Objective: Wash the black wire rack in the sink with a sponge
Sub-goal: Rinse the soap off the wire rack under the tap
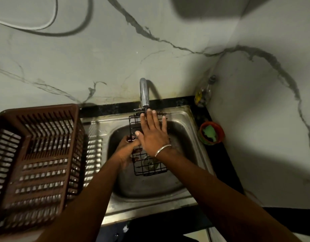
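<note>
Rack [147,154] first: the black wire rack stands tilted on edge inside the steel sink [185,119], its far end up under the tap [144,95] and its near end low over the drain, so I judge it is held that way to let water run down the whole grid. I cannot see clearly whether water is flowing.

My left hand [128,149] has its fingers curled round the rack's left edge, a firm grip that keeps the frame propped at this angle. My right hand [153,131] lies flat on the upper face of the rack, fingers straight and spread, holding nothing; it reads as rubbing or rinsing the wires with the bare palm. A metal bangle [162,150] sits on that wrist.

No sponge is in either hand. The green pad I take for the sponge [209,133] rests in a small orange bowl [211,132] on the dark table at the right of the sink, within reach of the right hand. I judge the scrubbing either waits on fetching it or this is a rinse.

At left, a brown plastic drainer basket [37,154] stands on the sink's drainboard, likely the rack's landing place. A bottle [204,92] stands in the far corner.
</note>
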